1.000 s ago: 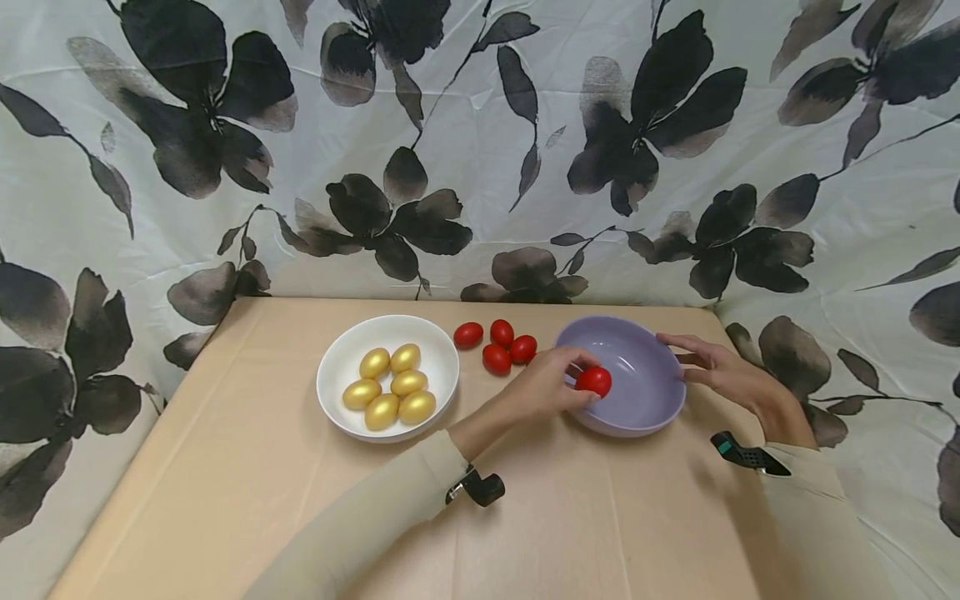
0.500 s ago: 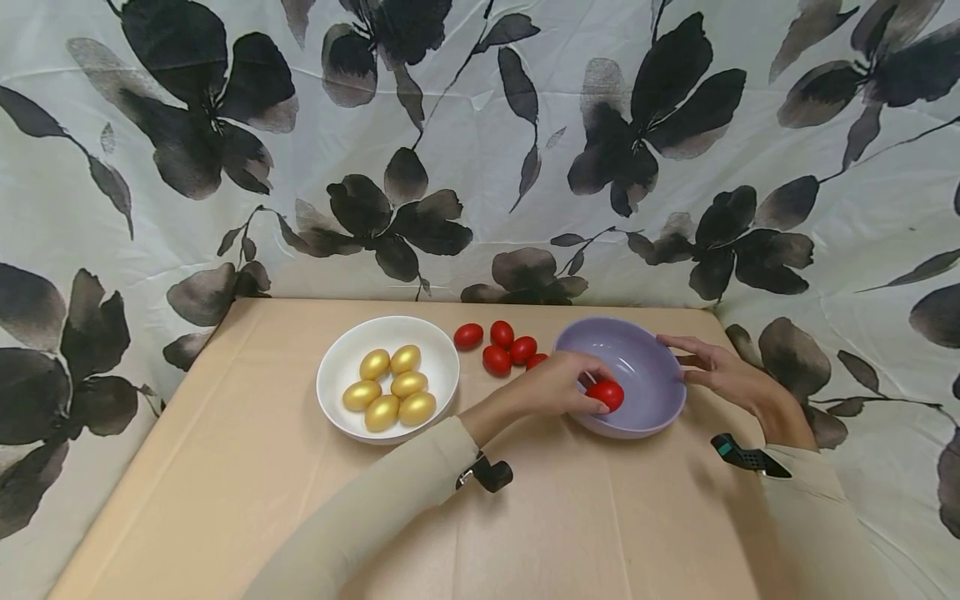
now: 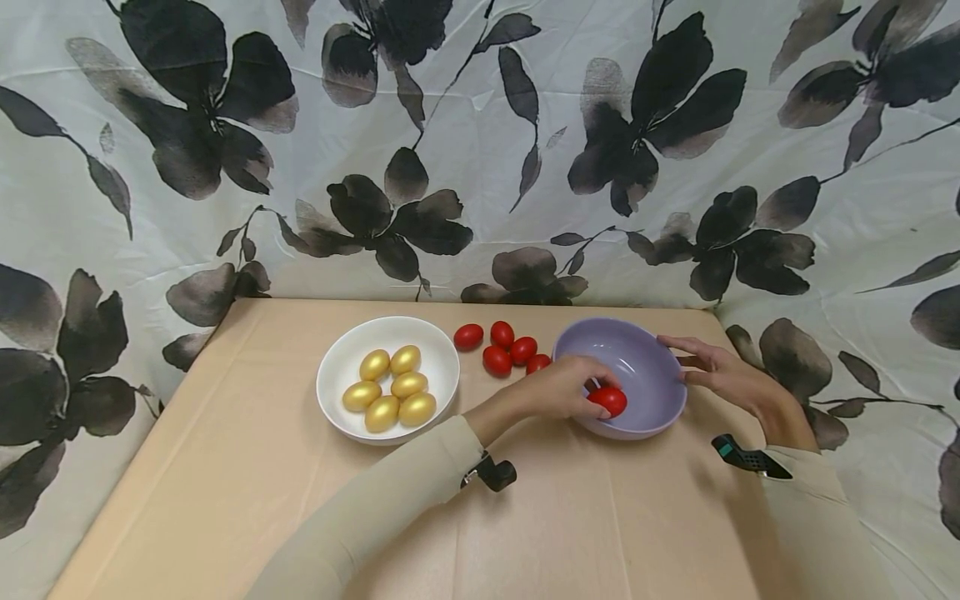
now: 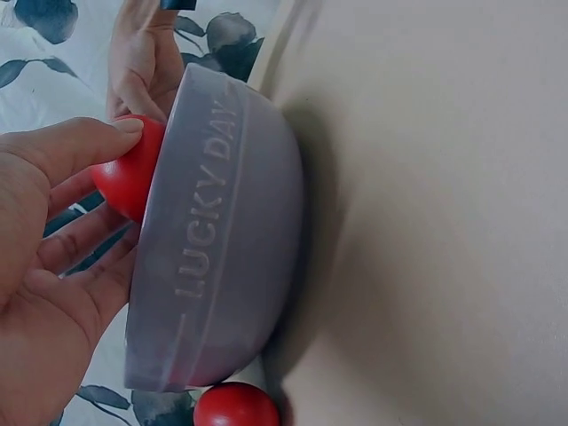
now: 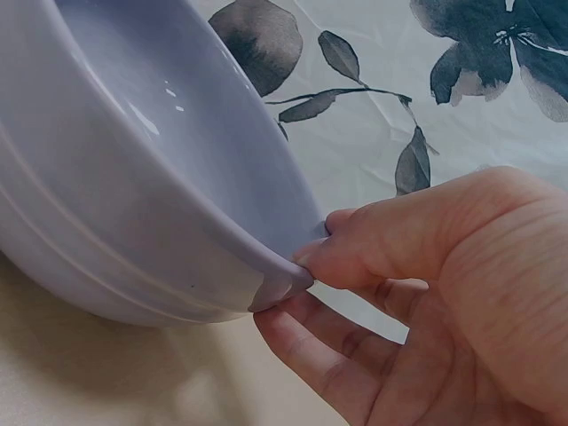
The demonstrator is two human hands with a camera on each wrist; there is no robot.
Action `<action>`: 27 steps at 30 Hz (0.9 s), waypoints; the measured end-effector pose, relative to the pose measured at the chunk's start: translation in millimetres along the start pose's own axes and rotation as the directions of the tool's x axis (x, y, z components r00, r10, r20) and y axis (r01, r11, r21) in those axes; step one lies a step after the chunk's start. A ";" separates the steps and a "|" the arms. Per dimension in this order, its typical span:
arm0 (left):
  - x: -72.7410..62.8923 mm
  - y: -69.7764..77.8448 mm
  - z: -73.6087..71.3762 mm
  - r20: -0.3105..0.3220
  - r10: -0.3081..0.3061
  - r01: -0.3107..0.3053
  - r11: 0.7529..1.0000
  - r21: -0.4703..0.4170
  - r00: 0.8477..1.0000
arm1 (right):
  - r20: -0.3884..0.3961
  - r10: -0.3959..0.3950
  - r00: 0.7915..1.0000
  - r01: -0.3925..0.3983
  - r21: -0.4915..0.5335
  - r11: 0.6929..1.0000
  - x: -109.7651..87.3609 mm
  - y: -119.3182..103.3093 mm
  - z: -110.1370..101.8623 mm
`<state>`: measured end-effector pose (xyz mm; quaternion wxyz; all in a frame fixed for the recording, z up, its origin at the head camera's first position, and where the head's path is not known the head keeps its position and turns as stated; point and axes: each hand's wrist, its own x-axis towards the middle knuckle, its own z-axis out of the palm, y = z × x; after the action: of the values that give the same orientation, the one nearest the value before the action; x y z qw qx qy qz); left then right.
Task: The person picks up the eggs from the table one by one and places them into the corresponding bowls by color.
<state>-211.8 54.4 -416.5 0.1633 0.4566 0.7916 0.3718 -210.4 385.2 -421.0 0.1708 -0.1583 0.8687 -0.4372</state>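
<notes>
My left hand (image 3: 572,387) pinches a red egg (image 3: 609,402) between thumb and fingers, low inside the near-left rim of a lavender bowl (image 3: 645,375). In the left wrist view the thumb lies on top of the egg, and raised letters "LUCKY DAY" run along the bowl's (image 4: 222,240) outer wall. At the bowl's right side my right hand (image 3: 726,375) holds the rim. The right wrist view shows its thumb on the rim of the bowl (image 5: 115,213) and fingers underneath, against the outside. Several more red eggs (image 3: 497,361) lie left of the bowl, one partly hidden behind my left hand.
A white bowl (image 3: 330,404) with several gold eggs (image 3: 382,412) stands on the left of the table (image 3: 525,525). Floral cloth (image 3: 480,150) hangs behind the table's back edge and along its sides. Each wrist wears a small black device (image 3: 495,473).
My left hand has carried the red egg a little rightward and nearer, lower into the lavender bowl. A red egg behind the hand has come into view. The right hand stays at the rim.
</notes>
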 end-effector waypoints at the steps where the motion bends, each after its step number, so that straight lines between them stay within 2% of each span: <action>1: 0.4 -0.3 0.5 0.001 0.001 -0.001 1.000 0.012 1.000 | -0.001 0.000 1.000 0.000 0.001 1.000 0.0 -0.2 0.0; 8: 1.5 -0.1 3.0 0.023 0.007 -0.009 0.997 0.076 1.000 | -0.004 0.009 1.000 -0.009 -0.005 1.000 -0.1 -0.2 -0.5; 15: -1.9 -2.6 0.8 0.035 0.009 -0.009 1.000 0.022 0.999 | 0.000 0.014 1.000 -0.014 -0.013 1.000 0.5 -0.2 -0.4; 21: -9.5 -6.5 -12.2 -0.032 -0.022 0.021 0.999 -0.024 0.999 | 0.000 0.016 1.000 -0.016 -0.012 1.000 -0.2 -1.1 -0.4; 27: -20.0 -13.8 -29.1 -0.129 -0.062 0.051 0.995 -0.089 0.990 | 0.001 0.011 1.000 -0.011 0.010 1.000 0.8 -0.8 -0.3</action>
<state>-226.9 20.5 -408.8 0.1404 0.4010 0.7967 0.4298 -211.2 384.7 -420.3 0.1742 -0.1526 0.8673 -0.4406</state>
